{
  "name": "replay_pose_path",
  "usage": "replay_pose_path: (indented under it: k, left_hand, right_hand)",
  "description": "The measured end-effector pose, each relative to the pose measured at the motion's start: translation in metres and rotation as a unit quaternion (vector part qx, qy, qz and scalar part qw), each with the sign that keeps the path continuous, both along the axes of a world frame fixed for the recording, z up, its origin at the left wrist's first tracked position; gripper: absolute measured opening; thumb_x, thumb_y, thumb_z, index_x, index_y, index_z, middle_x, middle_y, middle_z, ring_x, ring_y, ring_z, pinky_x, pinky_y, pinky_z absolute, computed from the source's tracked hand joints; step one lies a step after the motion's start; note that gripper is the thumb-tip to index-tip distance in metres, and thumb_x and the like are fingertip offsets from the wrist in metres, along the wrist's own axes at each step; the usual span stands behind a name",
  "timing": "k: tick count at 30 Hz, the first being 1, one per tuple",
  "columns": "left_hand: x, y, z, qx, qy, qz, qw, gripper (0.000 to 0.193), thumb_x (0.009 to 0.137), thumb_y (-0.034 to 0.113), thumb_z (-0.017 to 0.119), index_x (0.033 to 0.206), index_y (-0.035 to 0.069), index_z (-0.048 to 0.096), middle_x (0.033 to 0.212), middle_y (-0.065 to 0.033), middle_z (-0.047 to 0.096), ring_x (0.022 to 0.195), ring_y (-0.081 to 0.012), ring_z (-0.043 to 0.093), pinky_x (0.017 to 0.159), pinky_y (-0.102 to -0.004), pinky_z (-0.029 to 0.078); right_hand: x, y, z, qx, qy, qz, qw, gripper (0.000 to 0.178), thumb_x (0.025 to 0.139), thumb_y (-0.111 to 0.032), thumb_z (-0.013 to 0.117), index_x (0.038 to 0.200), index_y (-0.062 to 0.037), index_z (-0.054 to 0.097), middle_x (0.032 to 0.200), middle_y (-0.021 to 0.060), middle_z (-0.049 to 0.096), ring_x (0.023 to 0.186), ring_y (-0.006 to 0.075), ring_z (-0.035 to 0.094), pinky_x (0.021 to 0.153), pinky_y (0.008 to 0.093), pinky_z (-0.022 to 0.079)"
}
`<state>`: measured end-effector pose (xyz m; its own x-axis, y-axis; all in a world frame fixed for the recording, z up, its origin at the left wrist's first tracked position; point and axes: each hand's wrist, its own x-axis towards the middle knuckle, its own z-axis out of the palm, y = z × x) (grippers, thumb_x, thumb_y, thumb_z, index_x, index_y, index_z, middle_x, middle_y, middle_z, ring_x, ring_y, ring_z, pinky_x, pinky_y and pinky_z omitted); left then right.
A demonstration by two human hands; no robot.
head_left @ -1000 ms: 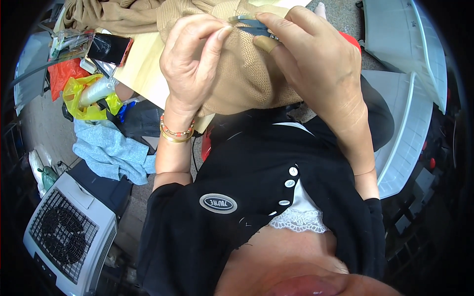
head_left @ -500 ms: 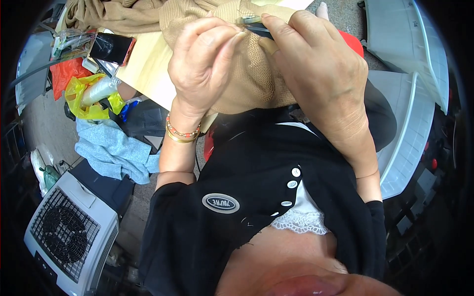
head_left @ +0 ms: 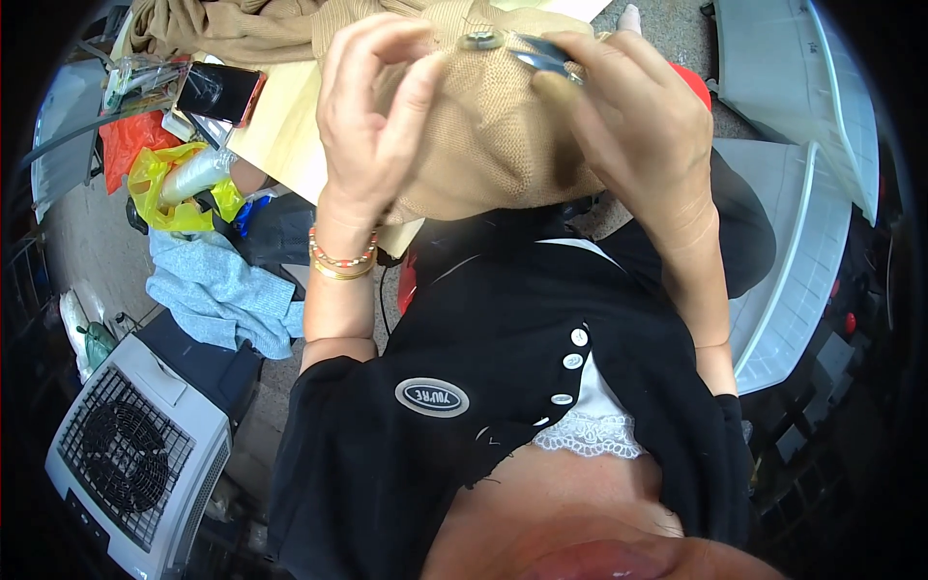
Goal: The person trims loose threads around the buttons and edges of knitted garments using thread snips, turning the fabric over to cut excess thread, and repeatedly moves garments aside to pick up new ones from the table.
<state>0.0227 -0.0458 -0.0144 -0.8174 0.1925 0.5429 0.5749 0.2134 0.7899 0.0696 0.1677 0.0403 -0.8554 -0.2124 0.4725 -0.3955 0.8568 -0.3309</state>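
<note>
Tan knitted fabric [head_left: 483,145] drapes over the near table edge and my lap. My left hand [head_left: 372,116] hovers over its left part, fingers curved and apart, holding nothing I can see. My right hand [head_left: 643,126], partly blurred, grips what look like small dark thread snips [head_left: 543,62], their two blades parted and pointing left. Just left of the blade tips, a small shiny metal-and-clear piece [head_left: 480,40] rests on the knit; its exact kind cannot be told. The fingers hide the snips' handle end.
A phone [head_left: 220,94] lies on the wooden table [head_left: 280,130] at left. Below are a yellow bag [head_left: 155,188], a light-blue knit garment [head_left: 217,290] and a grey-white fan unit [head_left: 135,445]. Pale plastic bins [head_left: 797,261] stand at right.
My left hand has opened from a pinch and drawn left, away from the small shiny piece. My right hand has shifted off that piece, and the snips' blades now show.
</note>
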Motion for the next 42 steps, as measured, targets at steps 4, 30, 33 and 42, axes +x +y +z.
replay_pose_path:
  k: [4, 30, 33, 42]
  left_hand:
    - [-0.01, -0.028, 0.0, -0.049, -0.093, -0.097, 0.99, 0.03, 0.091, 0.015, 0.057, 0.117, 0.001, 0.062, 0.12, -0.0133, 0.059, 0.113, -0.0232, 0.058, 0.098, -0.0319, 0.042]
    - [-0.028, -0.008, 0.079, -0.284, -0.229, -0.209, 0.907, 0.037, 0.083, 0.012, 0.07, 0.118, 0.003, 0.062, 0.082, 0.0019, 0.06, 0.072, -0.0045, 0.056, 0.065, -0.0191, 0.042]
    - [-0.039, -0.026, 0.054, -0.217, -0.257, -0.234, 0.912, 0.036, 0.083, 0.013, 0.07, 0.117, 0.002, 0.062, 0.082, 0.0023, 0.058, 0.074, -0.0056, 0.056, 0.064, -0.0196, 0.043]
    - [-0.021, -0.007, 0.03, -0.161, -0.013, -0.117, 0.98, 0.023, 0.077, 0.009, 0.076, 0.099, 0.004, 0.07, 0.1, -0.0078, 0.062, 0.098, -0.0181, 0.06, 0.084, -0.0286, 0.048]
  right_hand:
    - [0.001, 0.009, -0.021, -0.201, -0.087, 0.003, 0.976, 0.033, 0.075, -0.023, 0.076, 0.105, -0.0117, 0.069, 0.068, 0.0007, 0.062, 0.055, 0.0141, 0.059, 0.093, 0.0415, 0.04]
    - [0.035, 0.103, -0.053, -0.454, -0.161, -0.047, 0.875, 0.011, 0.093, -0.006, 0.063, 0.101, 0.0019, 0.063, 0.084, -0.0034, 0.06, 0.076, 0.001, 0.053, 0.065, 0.0157, 0.041]
    - [0.031, 0.101, -0.088, -0.502, -0.222, -0.014, 0.836, 0.012, 0.093, -0.009, 0.064, 0.101, 0.0001, 0.062, 0.086, -0.0038, 0.061, 0.078, 0.0011, 0.054, 0.068, 0.0164, 0.042]
    - [0.033, 0.094, -0.081, -0.512, -0.219, -0.03, 0.83, 0.026, 0.092, -0.007, 0.064, 0.116, 0.0026, 0.063, 0.096, 0.0023, 0.068, 0.088, 0.0048, 0.061, 0.077, 0.0187, 0.047]
